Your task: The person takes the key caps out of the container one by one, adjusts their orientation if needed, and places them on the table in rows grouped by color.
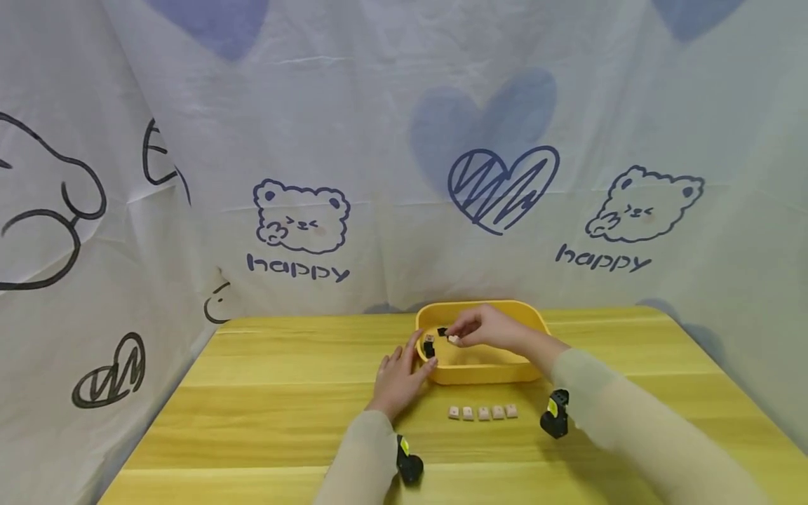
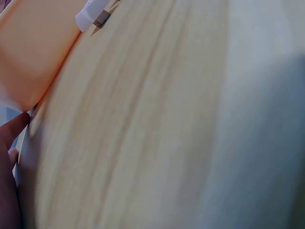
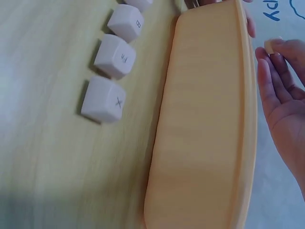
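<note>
My right hand (image 1: 489, 327) reaches into a yellow plastic bin (image 1: 486, 375) and pinches a pale keycap (image 1: 454, 339) between thumb and fingers. The right wrist view shows this keycap (image 3: 270, 46) at the fingertips, above the bin's rim. At the bin's left front corner, my left hand (image 1: 398, 379) touches the rim with its thumb and index finger extended. Inside the bin's left end lie black pieces (image 1: 429, 348) and a small pinkish keycap (image 1: 429, 338). In front of the bin, several pale keycaps (image 1: 483, 413) form a row; one is a keycap marked X (image 3: 104, 100).
The bin stands near the far edge of the wooden table (image 1: 284, 400). Behind it hangs a white cloth (image 1: 391, 175) printed with hearts and bears. A black wrist camera (image 1: 555, 414) sits at the right wrist, another wrist camera (image 1: 410, 463) at the left.
</note>
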### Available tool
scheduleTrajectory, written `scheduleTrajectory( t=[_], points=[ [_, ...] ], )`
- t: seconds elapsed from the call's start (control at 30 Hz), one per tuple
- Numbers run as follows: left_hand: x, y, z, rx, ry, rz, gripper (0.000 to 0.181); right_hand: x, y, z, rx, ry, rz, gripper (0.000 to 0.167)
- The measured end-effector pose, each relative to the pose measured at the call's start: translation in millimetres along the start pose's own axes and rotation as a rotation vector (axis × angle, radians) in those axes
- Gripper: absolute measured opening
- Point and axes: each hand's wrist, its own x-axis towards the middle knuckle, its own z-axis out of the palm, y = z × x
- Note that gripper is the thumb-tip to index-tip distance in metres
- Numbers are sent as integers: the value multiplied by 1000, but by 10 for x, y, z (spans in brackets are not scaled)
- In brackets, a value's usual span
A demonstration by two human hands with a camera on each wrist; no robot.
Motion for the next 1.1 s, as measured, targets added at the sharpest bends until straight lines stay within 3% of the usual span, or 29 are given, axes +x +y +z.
scheduleTrajectory(
  t=[0.17,0.43,0.7,1.1],
  points=[
    [-9,-2,4,-1,8,6,67,-132,-20,-65,8,-18,-18,21],
    [-23,6,0,-9,4,12,68,-430,-31,-209,123,0,13,22],
    [-21,-5,13,-14,6,10,68,-736,138,-255,182,-9,40,20],
    [11,-34,35,-12,8,13,66,-1024,299,-208,169,15,-55,21]
  ],
)
